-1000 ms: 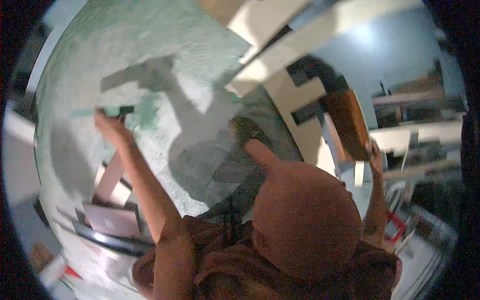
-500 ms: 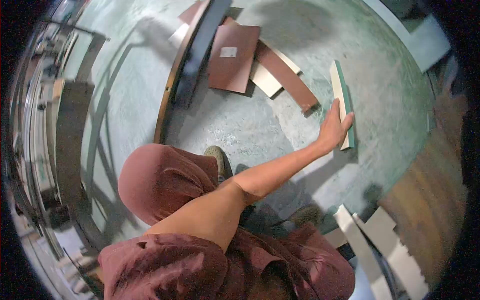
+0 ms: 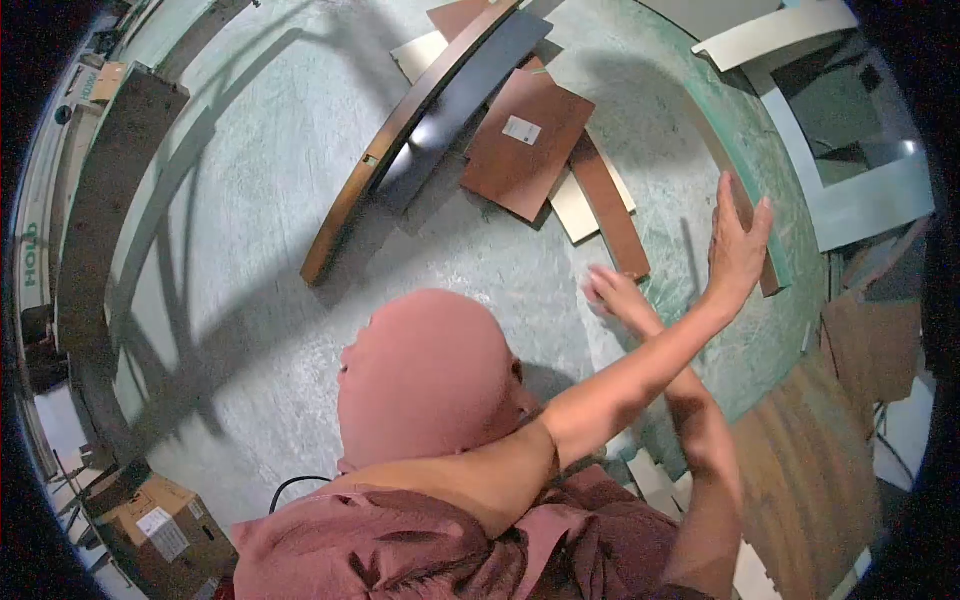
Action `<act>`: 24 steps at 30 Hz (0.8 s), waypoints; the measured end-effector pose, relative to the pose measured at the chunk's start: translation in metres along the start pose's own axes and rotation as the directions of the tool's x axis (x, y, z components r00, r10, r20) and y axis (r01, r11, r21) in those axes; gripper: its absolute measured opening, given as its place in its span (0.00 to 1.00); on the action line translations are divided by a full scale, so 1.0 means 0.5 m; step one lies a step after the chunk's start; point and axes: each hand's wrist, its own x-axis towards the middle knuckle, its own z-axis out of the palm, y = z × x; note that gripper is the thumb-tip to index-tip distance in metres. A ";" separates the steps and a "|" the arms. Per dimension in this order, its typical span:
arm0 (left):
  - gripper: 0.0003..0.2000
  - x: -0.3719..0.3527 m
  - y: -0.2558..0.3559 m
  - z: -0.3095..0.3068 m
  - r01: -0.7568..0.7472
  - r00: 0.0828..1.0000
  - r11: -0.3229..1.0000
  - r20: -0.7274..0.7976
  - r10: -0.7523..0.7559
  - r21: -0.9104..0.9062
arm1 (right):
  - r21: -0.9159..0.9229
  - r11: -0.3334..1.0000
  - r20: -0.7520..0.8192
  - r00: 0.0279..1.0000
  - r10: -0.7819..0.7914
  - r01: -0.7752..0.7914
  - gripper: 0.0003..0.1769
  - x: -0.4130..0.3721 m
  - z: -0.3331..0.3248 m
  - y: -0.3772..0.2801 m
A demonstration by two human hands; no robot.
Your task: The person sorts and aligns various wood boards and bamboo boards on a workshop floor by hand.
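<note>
My left hand [image 3: 738,255] reaches across to the right, its thumb and fingers on either side of a long narrow board [image 3: 768,235] with a green face and a brown edge. The palm is near the board's close end. My left forearm passes over my right one. My right hand [image 3: 620,302] is low beside the near end of a reddish-brown strip [image 3: 612,205], its fingertips blurred. That strip lies partly over a cream board [image 3: 573,207], next to a reddish-brown panel [image 3: 553,150] bearing a white label.
A long dark panel [image 3: 455,100] with a wooden edge slants across the floor ahead. Shelving with stacked boards [image 3: 110,200] runs along the left, above a cardboard box [image 3: 165,530]. A grey frame [image 3: 830,205] stands at the right, and a wood-patterned surface [image 3: 820,450] lies below it.
My right hand has come into view near the brown strip. The board at my left hand now shows a brown edge instead of cream. My view has shifted, with the knee more central.
</note>
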 end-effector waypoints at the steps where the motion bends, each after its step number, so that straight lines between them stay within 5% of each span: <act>1: 0.34 0.021 0.005 -0.016 0.001 1.000 1.000 -0.009 -0.001 -0.007 | 0.036 0.997 -0.064 0.995 0.071 -0.068 0.28 0.079 0.030 -0.011; 6: 0.32 0.100 0.026 -0.116 0.107 0.991 0.994 -0.077 -0.107 -0.005 | 0.403 0.915 -0.259 0.955 0.147 -0.032 0.37 0.273 0.145 -0.047; 8: 0.29 0.141 0.001 -0.135 0.016 0.982 1.000 -0.189 -0.019 -0.019 | 0.475 0.880 -0.274 0.947 0.166 -0.017 0.37 0.298 0.162 -0.041; 11: 0.24 0.171 0.001 -0.167 -0.115 0.919 0.928 -0.316 0.234 0.355 | 0.594 0.801 -0.323 0.934 0.152 0.075 0.34 0.321 0.147 -0.061; 15: 0.25 0.195 0.039 -0.207 0.170 0.985 0.980 -0.053 -0.166 0.103 | 0.621 0.655 -0.550 0.835 -0.026 0.430 0.30 0.335 -0.036 -0.199; 17: 0.25 0.201 0.034 -0.207 -0.026 0.993 0.988 -0.116 0.008 -0.152 | 0.617 0.583 -0.553 0.818 -0.156 0.529 0.28 0.307 -0.083 -0.263; 21: 0.16 0.177 0.068 -0.186 -0.045 0.992 0.974 -0.122 0.019 -0.220 | 0.660 0.619 -0.355 0.903 -0.242 0.426 0.25 0.180 -0.068 -0.249; 23: 0.12 0.156 0.085 -0.168 -0.083 0.994 0.962 -0.086 0.062 -0.261 | 0.569 0.742 -0.285 0.931 -0.227 0.355 0.23 0.085 -0.088 -0.175; 24: 0.12 0.149 0.084 -0.164 -0.076 0.995 0.963 -0.082 0.056 -0.257 | 0.010 0.853 -0.225 0.832 -0.506 0.522 0.22 0.023 -0.118 -0.104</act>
